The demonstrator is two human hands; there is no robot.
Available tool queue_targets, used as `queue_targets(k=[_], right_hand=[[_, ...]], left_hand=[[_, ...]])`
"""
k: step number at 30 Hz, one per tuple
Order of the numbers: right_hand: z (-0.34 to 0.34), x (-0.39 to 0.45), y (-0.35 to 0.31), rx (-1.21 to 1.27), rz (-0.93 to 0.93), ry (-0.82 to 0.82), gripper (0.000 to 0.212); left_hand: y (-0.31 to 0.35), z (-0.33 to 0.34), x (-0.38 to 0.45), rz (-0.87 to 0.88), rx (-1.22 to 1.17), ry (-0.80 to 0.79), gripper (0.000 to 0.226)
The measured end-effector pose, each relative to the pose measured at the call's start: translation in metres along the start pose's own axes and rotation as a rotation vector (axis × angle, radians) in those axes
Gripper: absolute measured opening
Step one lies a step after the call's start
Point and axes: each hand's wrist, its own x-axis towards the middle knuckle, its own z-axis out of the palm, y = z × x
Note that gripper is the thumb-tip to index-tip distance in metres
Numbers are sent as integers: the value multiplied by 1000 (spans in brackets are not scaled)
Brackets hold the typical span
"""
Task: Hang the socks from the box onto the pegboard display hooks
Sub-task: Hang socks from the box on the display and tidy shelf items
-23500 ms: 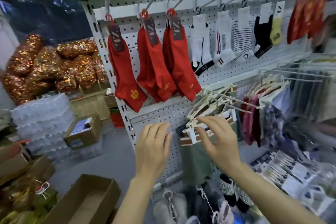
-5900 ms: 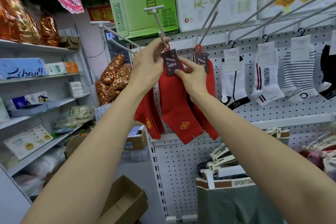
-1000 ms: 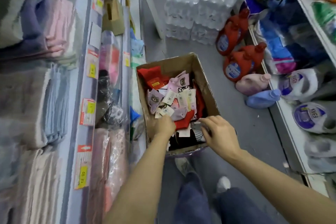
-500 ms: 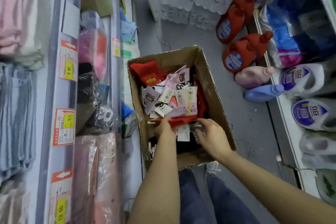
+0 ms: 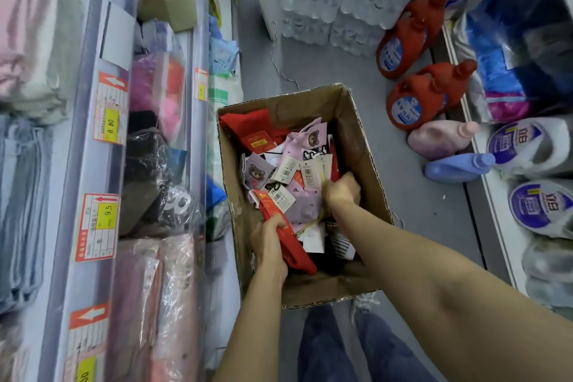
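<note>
An open cardboard box (image 5: pixel 362 146) stands on the grey floor in front of my legs, filled with several packs of socks: red ones, lilac ones with a bear face (image 5: pixel 310 141), and white tagged ones. My left hand (image 5: pixel 269 240) grips a red sock pair (image 5: pixel 290 242) with a red card tag, lifted at the box's near left side. My right hand (image 5: pixel 342 189) is curled down into the sock pile at the box's right side; what its fingers hold is hidden. The pegboard is out of view.
A shelf unit (image 5: pixel 93 133) with towels, wrapped goods and price labels runs along the left. Red detergent jugs (image 5: pixel 415 102), pink and blue bottles and white jugs (image 5: pixel 533 149) line the right. Shrink-wrapped water bottles (image 5: pixel 335 0) stack beyond the box.
My left hand has taken hold of a red sock pair and pulled it toward the box's near edge. My right hand has pushed farther into the pile on the right.
</note>
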Motion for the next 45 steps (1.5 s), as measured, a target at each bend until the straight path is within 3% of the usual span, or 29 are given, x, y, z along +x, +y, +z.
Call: queue_targets(k=[3, 7, 10, 12, 15, 17, 19, 20, 26, 31, 34, 40, 45], right_hand=[[-2, 1, -3, -121, -89, 5, 30], [7, -15, 14, -623, -663, 55, 55], [19, -17, 40, -783, -665, -101, 72], [27, -16, 50, -616, -625, -140, 66], [28, -12, 38, -150, -421, -40, 49], [26, -5, 24, -3, -273, -37, 56], [27, -1, 13, -18, -235, -71, 84], [29, 0, 9, -56, -240, -87, 89], [17, 0, -5, -152, -231, -35, 35], [-9, -19, -7, -175, -348, 20, 34], [-20, -36, -7, -59, -429, 31, 29], [-57, -72, 2, 487, -445, -307, 37], [-105, -103, 18, 573, -512, -492, 41]], left_hand=[[2, -1, -1, -14, -91, -57, 62], [9, 1, -6, 65, -135, -91, 38], [14, 3, -7, 101, -131, -144, 31], [17, 1, -7, 76, -125, -191, 34], [17, -5, 2, 36, -61, -179, 21], [16, -8, 4, 20, -22, -155, 22], [16, -9, 4, 19, -12, -158, 25], [16, -10, 4, 26, -5, -160, 25], [21, -10, 3, 121, 68, -173, 23], [27, -6, -9, 276, 117, -189, 30], [28, -8, -21, 400, 77, -181, 41], [18, -21, -59, 528, -31, -119, 66], [-7, -30, -108, 588, -120, -62, 63]])
